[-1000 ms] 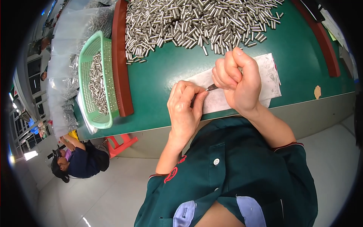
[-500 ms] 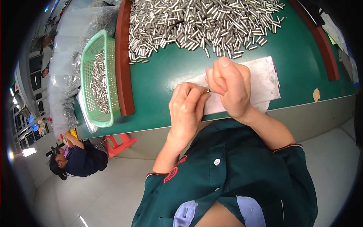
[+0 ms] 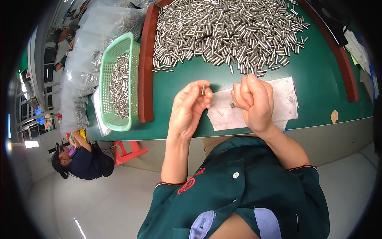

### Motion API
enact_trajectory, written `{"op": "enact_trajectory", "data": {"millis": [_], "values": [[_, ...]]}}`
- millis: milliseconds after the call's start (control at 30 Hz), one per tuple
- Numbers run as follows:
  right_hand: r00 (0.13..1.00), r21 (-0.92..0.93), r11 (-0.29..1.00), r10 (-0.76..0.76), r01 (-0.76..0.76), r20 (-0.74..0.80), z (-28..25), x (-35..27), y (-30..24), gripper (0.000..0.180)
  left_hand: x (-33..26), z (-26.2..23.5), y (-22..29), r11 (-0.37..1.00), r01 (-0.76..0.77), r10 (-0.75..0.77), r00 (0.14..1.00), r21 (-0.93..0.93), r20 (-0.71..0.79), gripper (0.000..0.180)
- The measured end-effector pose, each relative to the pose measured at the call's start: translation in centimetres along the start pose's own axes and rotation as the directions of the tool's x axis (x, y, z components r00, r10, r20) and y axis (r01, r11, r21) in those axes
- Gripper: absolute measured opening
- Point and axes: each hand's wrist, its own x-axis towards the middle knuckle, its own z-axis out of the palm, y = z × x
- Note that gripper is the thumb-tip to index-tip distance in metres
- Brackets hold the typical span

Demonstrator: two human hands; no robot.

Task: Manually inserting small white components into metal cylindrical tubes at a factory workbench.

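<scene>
My left hand [image 3: 185, 109] is raised over the near edge of the table, pinching one small steel pin [image 3: 203, 90] between thumb and fingertip. To its right my right hand [image 3: 256, 104] is curled into a fist, with the end of another metal pin [image 3: 232, 105] poking out on its left side. What else lies inside that fist is hidden. Under the right hand a smudged white cloth or paper sheet [image 3: 223, 120] lies flat. Beyond both hands a wide heap of shiny steel pins [image 3: 223, 34] covers the far part of the green table [image 3: 183, 75].
A red-brown rail [image 3: 146, 87] borders the work area on the left, another [image 3: 345, 71] on the right. Outside the left rail stands a light-green basket [image 3: 106, 103] holding pins, beside clear bags of metal parts [image 3: 81, 79]. A person [image 3: 85, 159] works at far left near a red stool [image 3: 129, 152].
My left hand has moved away from the right hand and turned palm up, lifting the pin into view. The right fist stays closed. The whole view has shifted slightly.
</scene>
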Motion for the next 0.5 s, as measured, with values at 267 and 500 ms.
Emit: {"op": "enact_trajectory", "data": {"millis": [267, 500], "values": [[1.0, -0.013, 1.0, -0.011, 0.011, 0.0, -0.4, 0.0, 0.3, 0.041, 4.5, -0.6, 1.5, 0.69, -0.149, 0.318, 0.942, 0.708, -0.111, 0.034], [1.0, -0.007, 1.0, 0.001, -0.001, -0.016, -0.3, -0.1, 0.1, 0.041, 7.4, -0.2, 1.4, 0.105, -0.111, 0.499, 0.866, 0.988, 0.044, 0.015]]}}
